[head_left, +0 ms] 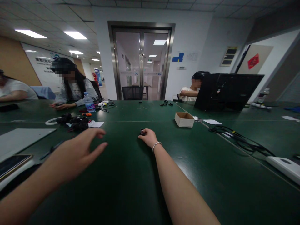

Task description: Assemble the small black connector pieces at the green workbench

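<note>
R grip [149, 137] is closed on a small dark part [142, 131] w/ a shiny metal top, pinched btwn thumb & fingers. The part looks upright, metal end up; can't tell if its base touches the green tabletop [131, 175], as the fingers hide it. L grip [81, 147] is open & empty, thumb & fingers spread, above the tabletop, left of R grip & a bit nearer.

To do this hold well, my read: keep the R pinch low on the dark body so the metal top stays free, & keep it light, since a thing this small would prob. twist or pop out if squeezed off-centre. Keep it upright too. If L grip comes over, best from the side, fingertips only: 2 grips on 1 tiny part would crowd & hide it.

Bracelet [157, 146] sits just behind R grip at the wrist; don't let it scrape. Small open box [184, 120] is beyond & right of R grip, well apart, so prob. no hindrance. Clump of dark gear [78, 125] lies just beyond L grip & phone [15, 165] to its left, so mind the L forearm w/ any wide swing.
</note>
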Tool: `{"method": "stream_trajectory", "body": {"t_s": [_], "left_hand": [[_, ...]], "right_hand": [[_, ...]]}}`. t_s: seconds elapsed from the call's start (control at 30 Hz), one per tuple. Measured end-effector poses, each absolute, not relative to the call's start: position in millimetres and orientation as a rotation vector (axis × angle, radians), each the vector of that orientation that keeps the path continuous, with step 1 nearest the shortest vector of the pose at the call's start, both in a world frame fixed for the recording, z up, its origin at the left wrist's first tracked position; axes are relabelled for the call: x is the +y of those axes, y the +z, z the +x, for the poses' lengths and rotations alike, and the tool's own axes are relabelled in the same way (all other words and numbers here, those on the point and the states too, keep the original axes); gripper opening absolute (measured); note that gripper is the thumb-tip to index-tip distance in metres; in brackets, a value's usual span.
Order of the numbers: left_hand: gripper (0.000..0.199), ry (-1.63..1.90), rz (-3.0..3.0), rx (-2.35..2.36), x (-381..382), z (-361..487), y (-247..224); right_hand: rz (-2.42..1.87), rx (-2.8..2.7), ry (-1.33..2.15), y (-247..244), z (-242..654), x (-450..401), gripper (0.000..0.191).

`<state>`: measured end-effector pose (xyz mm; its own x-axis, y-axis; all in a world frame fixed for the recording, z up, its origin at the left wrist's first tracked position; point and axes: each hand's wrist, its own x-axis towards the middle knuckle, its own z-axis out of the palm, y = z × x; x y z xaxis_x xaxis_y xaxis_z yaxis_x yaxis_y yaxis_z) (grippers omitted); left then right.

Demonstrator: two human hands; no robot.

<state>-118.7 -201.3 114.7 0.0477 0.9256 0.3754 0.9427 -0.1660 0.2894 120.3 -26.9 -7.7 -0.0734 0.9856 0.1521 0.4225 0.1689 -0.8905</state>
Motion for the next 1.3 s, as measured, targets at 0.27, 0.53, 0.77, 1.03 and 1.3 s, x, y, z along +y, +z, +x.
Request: {"method": "stream_trajectory", "body": {"t_s": [0.27, 0.53, 0.77, 1.03, 1.3], "left_hand": [[0.043, -0.768, -2.597, -1.801, -53, 1, 54], [0.019, -1.856, -2.625, -2.024, -9, -12, -16], [0.021, -2.268, -2.696, -2.013, -7, -12, -16], [0.009, -2.372, -2.561, -2.125, -13, -6, -14], [0.015, -2.254, -2.581, -2.211, -11, -6, -12]], "right_hand": [[-1.246, -1.502, 0.971, -8, 120, -23, 0.016], [-1.172, -1.292, 1.151, -11, 121, -14, 0.025], [-0.975, -1.047, 1.321, -10, 134, -8, 0.014], [-0.864, -0.97, 1.406, -7, 140, -12, 0.014], [-0.825, -0.964, 1.465, -3, 146, -16, 0.017]]}}
